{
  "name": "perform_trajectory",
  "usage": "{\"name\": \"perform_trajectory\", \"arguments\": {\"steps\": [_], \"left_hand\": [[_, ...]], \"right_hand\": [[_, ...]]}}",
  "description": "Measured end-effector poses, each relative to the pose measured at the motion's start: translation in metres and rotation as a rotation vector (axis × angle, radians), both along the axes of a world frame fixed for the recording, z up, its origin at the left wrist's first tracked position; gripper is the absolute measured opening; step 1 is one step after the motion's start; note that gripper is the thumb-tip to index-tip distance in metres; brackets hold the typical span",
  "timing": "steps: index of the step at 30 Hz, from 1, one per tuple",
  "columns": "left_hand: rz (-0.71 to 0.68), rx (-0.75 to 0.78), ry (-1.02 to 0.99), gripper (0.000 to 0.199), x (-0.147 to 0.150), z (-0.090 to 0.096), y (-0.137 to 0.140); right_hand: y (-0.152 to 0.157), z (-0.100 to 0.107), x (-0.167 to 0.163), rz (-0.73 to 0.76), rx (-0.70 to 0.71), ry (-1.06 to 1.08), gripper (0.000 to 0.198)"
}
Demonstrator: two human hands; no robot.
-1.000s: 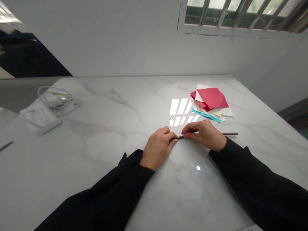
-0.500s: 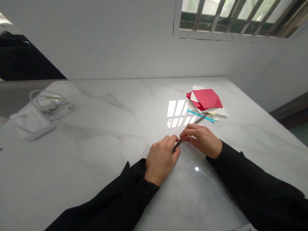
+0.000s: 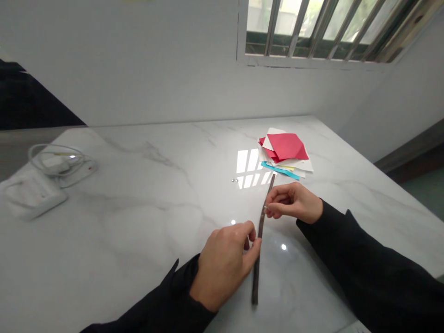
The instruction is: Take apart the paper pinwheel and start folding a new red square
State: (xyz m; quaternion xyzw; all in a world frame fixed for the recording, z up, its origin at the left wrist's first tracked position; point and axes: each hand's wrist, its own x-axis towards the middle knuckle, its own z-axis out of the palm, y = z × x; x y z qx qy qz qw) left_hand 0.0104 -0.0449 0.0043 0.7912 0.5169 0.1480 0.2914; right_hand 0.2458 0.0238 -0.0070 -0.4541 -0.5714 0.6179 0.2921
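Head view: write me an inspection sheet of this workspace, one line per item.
Surface: pale veined table, glossy, with window reflections.
Things in use: dark strip, slightly bent, between the hands; two shiny bits on the table beyond.
Clutter: loose pile of paper, red on top, near the strip's far end; white box at picture left.
Hands: left hand at the strip, grip unclear; right hand has its fingers pinched at the strip's edge, what they hold unclear.
Cables: white cable, looped by the box.
Surroundings: plain wall behind; barred window upper right.
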Motion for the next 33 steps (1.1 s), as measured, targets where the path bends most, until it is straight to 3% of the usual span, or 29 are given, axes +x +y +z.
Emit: {"name": "perform_trajectory", "arguments": {"steps": [3,5,10,14,18,28,30,33], "left_hand": [[0.056,0.019,-0.117,0.004,-0.001,0.003,0.011],[0.112,-0.029,-0.256,0.012,-0.001,0.003,0.021],[0.295,-0.258,-0.646,0.029,0.000,0.001,0.036],[0.303,-0.307,-0.682,0.032,0.004,-0.002,0.035],[0.293,-0.313,-0.676,0.030,0.005,-0.007,0.032],[0.233,-0.404,-0.696,0.029,0.000,-0.005,0.034],[0.226,-0.396,-0.691,0.028,0.001,-0.005,0.035],[0.202,-0.405,-0.715,0.028,-0.001,-0.006,0.035]], "right_hand": [[0.006,-0.004,0.001,-0.081,0.051,-0.011,0.035],[0.008,-0.008,0.000,-0.104,0.117,-0.033,0.035],[-0.003,-0.012,-0.011,-0.074,0.444,-0.155,0.017],[-0.014,-0.010,-0.020,-0.037,0.696,-0.241,0.002],[-0.017,-0.009,-0.024,0.005,0.825,-0.273,0.007],[-0.020,-0.008,-0.023,0.078,0.910,-0.332,0.006],[-0.021,-0.007,-0.023,0.075,0.864,-0.293,0.004],[-0.020,-0.010,-0.024,0.069,0.651,-0.113,0.008]]}}
